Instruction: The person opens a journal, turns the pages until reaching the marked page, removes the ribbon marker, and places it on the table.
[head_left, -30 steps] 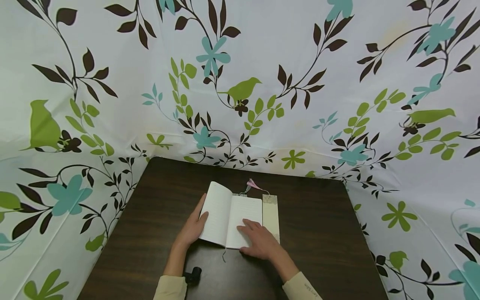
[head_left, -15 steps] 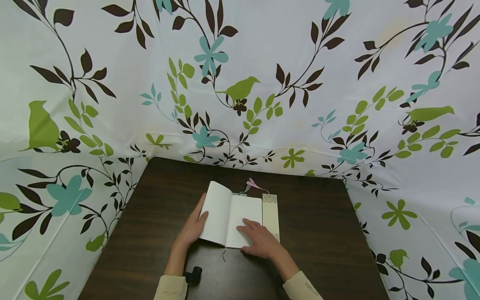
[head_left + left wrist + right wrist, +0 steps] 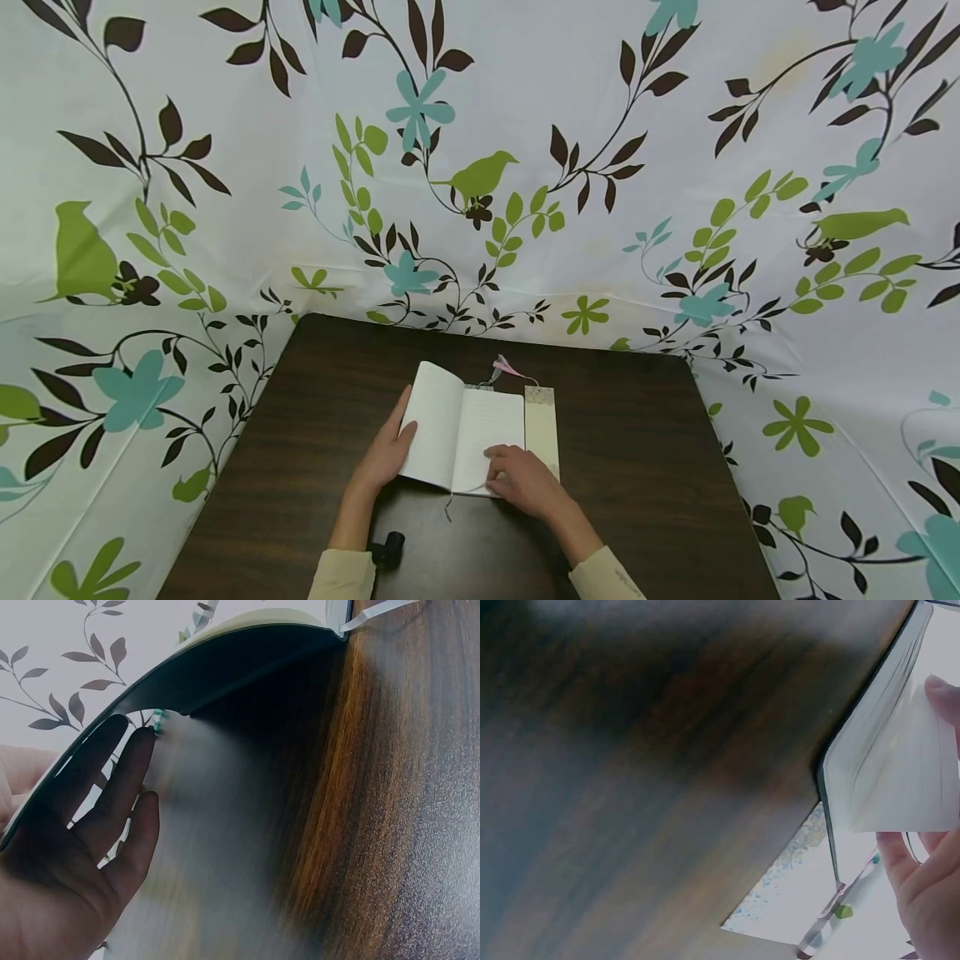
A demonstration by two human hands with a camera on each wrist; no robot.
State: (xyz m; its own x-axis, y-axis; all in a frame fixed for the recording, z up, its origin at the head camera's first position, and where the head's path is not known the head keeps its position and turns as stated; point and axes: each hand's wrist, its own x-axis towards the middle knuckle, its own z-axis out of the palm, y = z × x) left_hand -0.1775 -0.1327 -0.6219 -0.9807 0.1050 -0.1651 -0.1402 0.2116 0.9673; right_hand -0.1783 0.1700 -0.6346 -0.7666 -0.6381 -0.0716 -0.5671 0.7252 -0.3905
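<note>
A notebook (image 3: 491, 425) with blank-looking, faintly lined pages lies open on the dark wooden table (image 3: 630, 467). My left hand (image 3: 386, 454) holds its raised left side, thumb on the page edge. In the left wrist view, the fingers of that hand (image 3: 97, 832) are behind the dark cover (image 3: 225, 664). My right hand (image 3: 528, 483) is at the lower right corner of the right page. The right wrist view shows its thumb (image 3: 943, 697) on a lifted page (image 3: 904, 776), with other fingers under it, pinching it.
A cream bookmark (image 3: 542, 421) with a pink tassel (image 3: 506, 367) lies along the notebook's right edge. Another greyish piece (image 3: 480, 387) shows behind its top. A thin ribbon (image 3: 448, 508) hangs from the spine. Patterned cloth (image 3: 480, 250) rises beyond the table's far edge.
The right hand's fingers have drawn together from lying spread on the right page, and the page's lower corner has lifted. The left hand and notebook stay in place.
</note>
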